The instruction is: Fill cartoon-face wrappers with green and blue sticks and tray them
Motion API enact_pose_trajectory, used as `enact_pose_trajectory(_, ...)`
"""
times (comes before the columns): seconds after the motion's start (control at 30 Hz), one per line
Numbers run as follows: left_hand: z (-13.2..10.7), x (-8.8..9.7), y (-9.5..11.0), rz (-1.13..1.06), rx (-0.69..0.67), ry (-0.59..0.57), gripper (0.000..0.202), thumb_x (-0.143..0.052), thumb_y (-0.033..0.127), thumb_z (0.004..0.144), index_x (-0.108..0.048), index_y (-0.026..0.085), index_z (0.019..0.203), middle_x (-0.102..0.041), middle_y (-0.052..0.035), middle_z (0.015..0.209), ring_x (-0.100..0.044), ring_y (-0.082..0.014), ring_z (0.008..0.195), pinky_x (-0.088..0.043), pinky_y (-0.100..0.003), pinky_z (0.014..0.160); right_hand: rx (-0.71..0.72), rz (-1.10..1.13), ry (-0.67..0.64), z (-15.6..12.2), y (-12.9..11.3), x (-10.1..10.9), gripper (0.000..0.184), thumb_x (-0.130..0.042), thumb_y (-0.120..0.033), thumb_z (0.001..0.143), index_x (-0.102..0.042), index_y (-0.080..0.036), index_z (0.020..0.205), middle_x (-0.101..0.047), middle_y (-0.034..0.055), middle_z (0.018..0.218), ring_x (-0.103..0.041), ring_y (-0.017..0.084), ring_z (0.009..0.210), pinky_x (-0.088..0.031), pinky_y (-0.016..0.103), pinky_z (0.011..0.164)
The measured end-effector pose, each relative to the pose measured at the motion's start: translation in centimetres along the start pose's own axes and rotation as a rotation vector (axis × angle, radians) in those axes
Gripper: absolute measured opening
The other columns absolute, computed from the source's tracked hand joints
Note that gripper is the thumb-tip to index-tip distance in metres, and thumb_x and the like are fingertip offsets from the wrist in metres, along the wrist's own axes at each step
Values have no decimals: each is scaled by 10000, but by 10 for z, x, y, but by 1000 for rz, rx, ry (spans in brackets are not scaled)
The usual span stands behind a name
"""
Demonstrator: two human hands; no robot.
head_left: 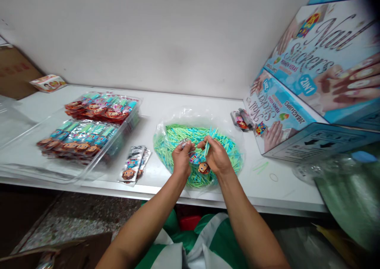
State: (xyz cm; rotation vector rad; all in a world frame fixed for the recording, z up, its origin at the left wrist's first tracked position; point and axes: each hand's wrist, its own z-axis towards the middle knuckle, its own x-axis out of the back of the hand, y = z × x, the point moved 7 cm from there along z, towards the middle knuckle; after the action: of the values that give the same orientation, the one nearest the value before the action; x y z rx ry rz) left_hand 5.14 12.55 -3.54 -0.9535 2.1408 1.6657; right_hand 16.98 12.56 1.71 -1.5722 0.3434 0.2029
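My left hand [181, 160] is pinched closed on a small printed packet [203, 167] with a cartoon face. The packet slants down to the right, between my two hands. A few thin green and blue sticks [207, 148] stand up from the closed fingers of my right hand [219, 157]. Both hands hover over a clear plastic bag [190, 114] heaped with loose green and blue sticks [181, 132]. Whether my right fingers also touch the packet, I cannot tell.
A clear plastic tray [118, 140] on the left carries rows of filled packets [84, 136]. Beside it lie several flat packets [132, 164]. Nail sticker boxes [297, 114] rise at the right, near small packets [242, 120], a rubber band [273, 177] and a plastic bottle [311, 168].
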Motion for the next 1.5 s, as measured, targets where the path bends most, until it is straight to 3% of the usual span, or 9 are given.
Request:
enact_pose_trajectory(0.23, 2, -13, -5, -56, -77, 68, 286, -689, 381, 642, -569, 143, 745, -618, 3, 662, -592, -108, 621, -464, -246, 662, -12, 149, 13, -12, 31, -25, 224, -572, -409, 754, -523, -213, 850, -661, 38, 882, -610, 200, 910, -470, 347, 786)
enact_pose_trajectory(0.4, 1, -5, -1, -23, -84, 110, 288, -697, 382, 649, -573, 147, 759, -616, -2, 671, -586, -107, 609, -465, -245, 659, 10, 67, 18, -20, 37, -21, 209, -497, -408, 814, -496, -214, 891, -630, 27, 887, -592, 172, 880, -451, 315, 788)
enact_pose_trajectory(0.53, 8, -1, 42, 186, -304, 84, 256, -675, 387, 691, -623, 150, 772, -630, -18, 717, -577, -118, 659, -449, -233, 660, -7, -444, -250, -28, 28, -15, 174, -410, -386, 873, -463, -227, 919, -565, -7, 763, -555, 156, 708, -426, 300, 680)
enact_pose_trajectory(0.6, 8, -13, 65, 314, -452, -12, 223, -664, 378, 709, -647, 165, 774, -644, -24, 750, -582, -136, 739, -447, -240, 725, 44, -799, -372, -32, 23, -15, 159, -379, -370, 889, -448, -227, 872, -537, -7, 729, -525, 160, 672, -391, 291, 636)
enact_pose_trajectory(0.67, 5, -29, 72, 420, -507, -155, 187, -668, 355, 710, -670, 177, 768, -661, -27, 788, -586, -151, 800, -438, -252, 784, 142, -1071, -422, -34, 16, -18, 140, -351, -325, 899, -430, -221, 849, -531, 8, 744, -513, 168, 677, -360, 286, 620)
enact_pose_trajectory(0.77, -1, -39, 67, 487, -493, -271, 159, -671, 326, 709, -694, 177, 758, -673, -31, 819, -594, -160, 832, -432, -263, 812, 249, -1276, -446, -35, 8, -24, 124, -317, -266, 910, -419, -207, 873, -545, 38, 799, -523, 177, 696, -338, 283, 612)
enact_pose_trajectory(1.07, -9, -15, 61, 514, -437, -213, 175, -643, 330, 740, -668, 158, 755, -664, -43, 788, -594, -155, 771, -435, -259, 755, 338, -1656, -533, -39, -8, -23, 177, -300, -287, 939, -449, -199, 902, -606, 75, 834, -562, 210, 745, -290, 292, 598)
enact_pose_trajectory(1.2, -11, -16, 49, 487, -383, -248, 169, -651, 327, 727, -665, 162, 762, -664, -42, 767, -602, -161, 771, -438, -272, 775, 358, -1643, -577, -41, -10, -30, 172, -309, -283, 938, -457, -198, 929, -612, 81, 861, -569, 214, 773, -303, 290, 611)
enact_pose_trajectory(1.5, -14, 4, 46, 575, -290, -322, 172, -689, 305, 691, -619, 148, 697, -625, -18, 693, -565, -130, 664, -423, -239, 661, 306, -1607, -587, -30, -40, -17, 233, -290, -340, 948, -455, -187, 1006, -624, 87, 867, -577, 203, 718, -332, 275, 570)
